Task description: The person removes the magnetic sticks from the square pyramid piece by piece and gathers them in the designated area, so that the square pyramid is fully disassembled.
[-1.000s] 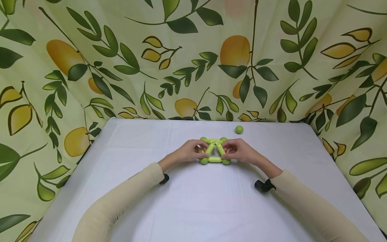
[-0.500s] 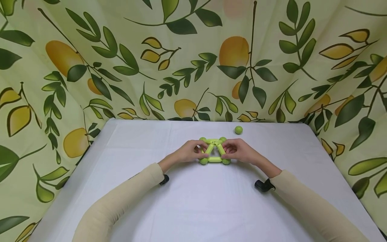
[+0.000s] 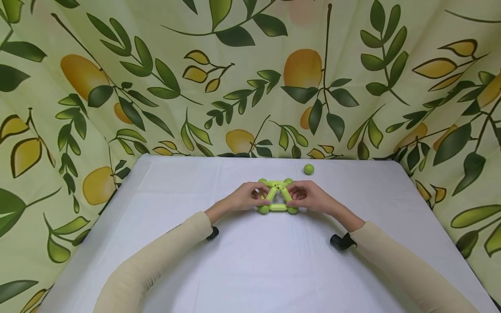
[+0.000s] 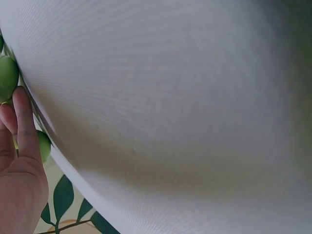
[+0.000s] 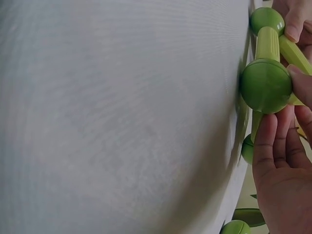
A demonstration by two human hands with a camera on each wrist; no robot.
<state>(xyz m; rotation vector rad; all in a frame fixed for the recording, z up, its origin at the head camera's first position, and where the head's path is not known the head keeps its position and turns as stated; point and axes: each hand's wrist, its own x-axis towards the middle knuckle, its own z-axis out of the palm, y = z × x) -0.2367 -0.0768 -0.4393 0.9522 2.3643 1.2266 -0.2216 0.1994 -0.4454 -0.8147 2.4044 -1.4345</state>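
Observation:
A toy construction frame of yellow-green rods and green balls sits on the white table. Balls mark its corners, and slanting rods meet above its middle with no ball seen on top. From the left, my left hand pinches the frame, thumb by the front left slanting rod. My right hand grips the opposite side, thumb on the front right slanting rod. In the right wrist view, fingers lie beneath a large corner ball. The left wrist view catches only a corner ball and the hand's edge.
One loose green ball lies behind the frame, slightly right, near the table's back edge. The white-covered table ends at a curtain printed with leaves and fruit. Black wrist cameras hang below the sleeves.

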